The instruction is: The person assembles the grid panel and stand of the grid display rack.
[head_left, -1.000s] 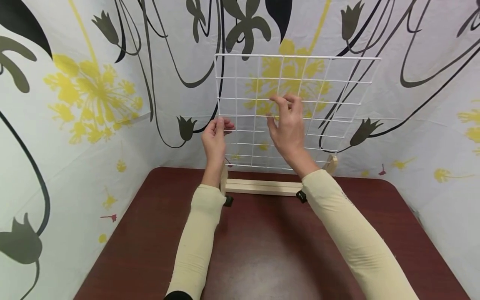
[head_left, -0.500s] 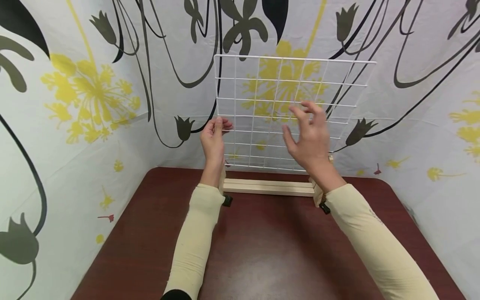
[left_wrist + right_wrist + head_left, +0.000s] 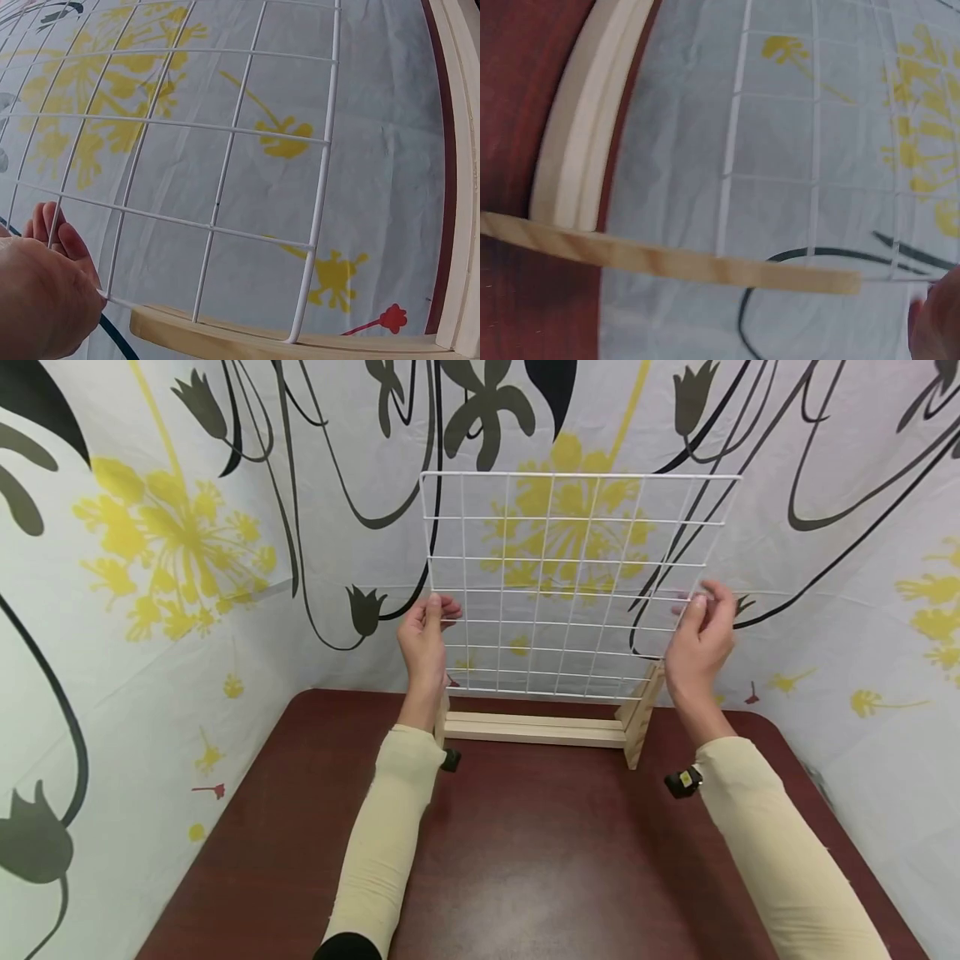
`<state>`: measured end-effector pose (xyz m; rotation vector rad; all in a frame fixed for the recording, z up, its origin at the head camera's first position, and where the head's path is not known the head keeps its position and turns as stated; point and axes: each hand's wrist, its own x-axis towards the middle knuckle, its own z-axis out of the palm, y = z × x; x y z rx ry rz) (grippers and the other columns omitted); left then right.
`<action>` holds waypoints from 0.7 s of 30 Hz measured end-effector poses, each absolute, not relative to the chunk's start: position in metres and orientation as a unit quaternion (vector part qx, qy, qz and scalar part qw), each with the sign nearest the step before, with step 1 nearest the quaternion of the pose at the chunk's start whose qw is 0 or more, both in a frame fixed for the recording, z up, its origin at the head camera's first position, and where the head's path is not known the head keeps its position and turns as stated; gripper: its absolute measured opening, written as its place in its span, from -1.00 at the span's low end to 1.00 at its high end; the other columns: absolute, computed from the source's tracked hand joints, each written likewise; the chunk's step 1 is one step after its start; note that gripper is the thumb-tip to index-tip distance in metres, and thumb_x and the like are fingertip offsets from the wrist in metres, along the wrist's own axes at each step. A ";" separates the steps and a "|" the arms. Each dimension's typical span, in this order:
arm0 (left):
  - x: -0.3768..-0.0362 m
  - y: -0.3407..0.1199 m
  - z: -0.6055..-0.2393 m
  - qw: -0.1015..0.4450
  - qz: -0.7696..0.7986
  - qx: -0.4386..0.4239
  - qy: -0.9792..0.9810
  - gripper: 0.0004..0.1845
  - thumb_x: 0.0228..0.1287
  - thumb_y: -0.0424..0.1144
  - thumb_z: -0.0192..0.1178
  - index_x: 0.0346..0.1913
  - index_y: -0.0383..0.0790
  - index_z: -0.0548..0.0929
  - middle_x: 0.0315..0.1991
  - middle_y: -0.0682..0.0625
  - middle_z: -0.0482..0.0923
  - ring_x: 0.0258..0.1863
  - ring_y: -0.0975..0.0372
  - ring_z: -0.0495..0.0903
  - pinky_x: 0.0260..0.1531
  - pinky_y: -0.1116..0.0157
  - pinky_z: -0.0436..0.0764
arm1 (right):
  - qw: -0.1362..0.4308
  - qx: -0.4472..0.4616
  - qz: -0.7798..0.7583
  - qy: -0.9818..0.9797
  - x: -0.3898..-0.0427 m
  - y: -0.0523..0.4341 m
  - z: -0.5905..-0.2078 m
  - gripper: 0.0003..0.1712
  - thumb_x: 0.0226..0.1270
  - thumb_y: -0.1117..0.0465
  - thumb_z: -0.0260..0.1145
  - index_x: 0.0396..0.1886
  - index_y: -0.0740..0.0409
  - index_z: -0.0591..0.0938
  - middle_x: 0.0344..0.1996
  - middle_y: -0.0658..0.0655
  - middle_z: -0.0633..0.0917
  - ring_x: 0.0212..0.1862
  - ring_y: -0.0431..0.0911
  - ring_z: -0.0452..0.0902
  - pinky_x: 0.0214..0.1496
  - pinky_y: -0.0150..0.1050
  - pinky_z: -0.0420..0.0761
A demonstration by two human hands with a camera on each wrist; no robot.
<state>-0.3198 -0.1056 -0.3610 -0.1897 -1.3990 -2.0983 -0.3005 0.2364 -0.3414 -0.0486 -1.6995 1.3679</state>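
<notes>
Fingers of left hand pinch wire grid's left edge — right hand fingers curl round right edge; grid upright in wooden stand on worktop.

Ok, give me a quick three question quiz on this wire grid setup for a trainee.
1. True or false: the white wire grid panel lies flat on the brown table.
2. Which hand pinches the panel's right edge? A. left hand B. right hand
3. Fill in: the panel's bottom edge sits in a ____ stand.

Key
1. False: it stands upright.
2. B; the left hand grips the left edge.
3. Wooden.
</notes>
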 end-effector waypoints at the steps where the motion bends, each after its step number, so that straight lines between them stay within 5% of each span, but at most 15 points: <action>1: -0.320 -0.106 -0.361 0.302 -0.791 -0.072 -0.527 -0.68 0.62 -0.14 0.16 -0.16 -0.35 0.74 -0.34 0.06 0.79 -0.32 0.27 0.80 -0.08 0.30 0.76 | 0.442 -0.008 0.573 -0.690 -0.299 0.238 -0.343 -0.63 0.74 0.12 0.01 0.20 0.23 0.62 -0.09 0.15 0.82 -0.18 -0.23 0.75 -0.10 -0.48 0.63; 6: -0.321 -0.107 -0.362 0.300 -0.796 -0.075 -0.521 -0.67 0.63 -0.16 0.15 -0.16 -0.41 0.73 -0.34 -0.01 0.78 -0.34 0.25 0.80 -0.12 0.29 0.76 | 0.403 0.057 0.604 -0.686 -0.288 0.240 -0.348 -0.53 0.74 0.12 0.02 -0.04 0.48 0.65 -0.44 0.07 0.78 -0.46 -0.15 0.76 -0.31 -0.40 0.73; 15: -0.322 -0.113 -0.370 0.301 -0.784 -0.097 -0.535 -0.69 0.64 -0.19 0.14 -0.01 -0.44 0.68 -0.22 -0.16 0.84 -0.25 0.24 0.84 -0.04 0.20 0.80 | 0.410 0.096 0.584 -0.694 -0.296 0.251 -0.366 -0.65 0.65 0.22 0.21 0.01 0.52 0.64 -0.36 -0.21 0.77 -0.45 -0.25 0.74 -0.32 -0.48 0.71; 21: -0.323 -0.118 -0.378 0.331 -0.757 -0.139 -0.546 -0.74 0.62 -0.30 0.13 0.16 -0.42 0.59 -0.08 -0.43 0.78 -0.14 0.14 0.87 0.02 0.12 0.81 | 0.414 0.096 0.556 -0.714 -0.287 0.249 -0.365 -0.70 0.62 0.25 0.24 0.02 0.46 0.68 -0.45 0.04 0.81 -0.48 -0.33 0.74 -0.37 -0.51 0.68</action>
